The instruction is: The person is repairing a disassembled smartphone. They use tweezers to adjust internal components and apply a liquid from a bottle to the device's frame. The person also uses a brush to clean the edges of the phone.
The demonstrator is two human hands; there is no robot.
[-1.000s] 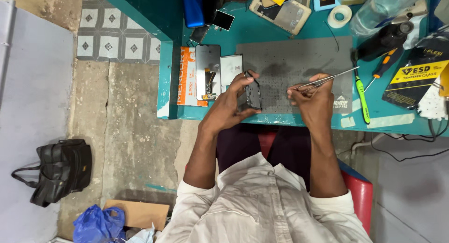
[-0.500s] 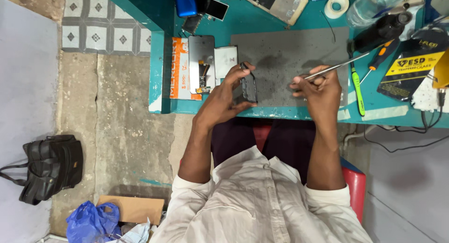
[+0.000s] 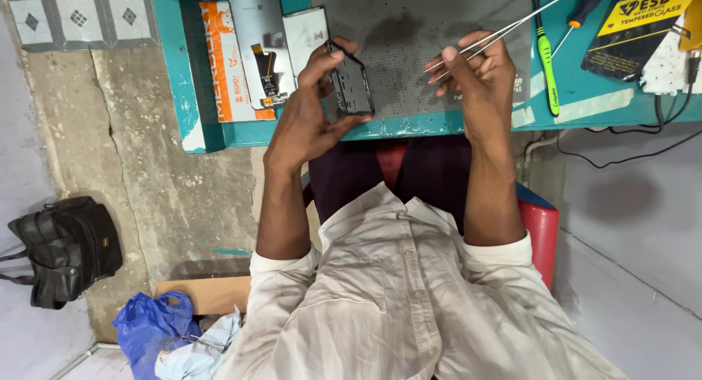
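My left hand grips a dark opened phone body, tilted on edge over the grey work mat. My right hand pinches a pair of thin metal tweezers, whose tips point up and to the right, away from the phone. The two hands are a short way apart above the mat's near edge. A detached phone screen with an orange flex cable lies left of the phone, on an orange-and-white box.
The teal workbench carries a green-handled tool, an orange screwdriver and a black-and-yellow packet. A black cable hangs off its edge. On the floor lie a black bag, a blue plastic bag and a cardboard box.
The view has tilted down, so the bench sits higher in frame and my lap fills more of it. My left hand has tipped the phone body more upright. The tweezers stay held.
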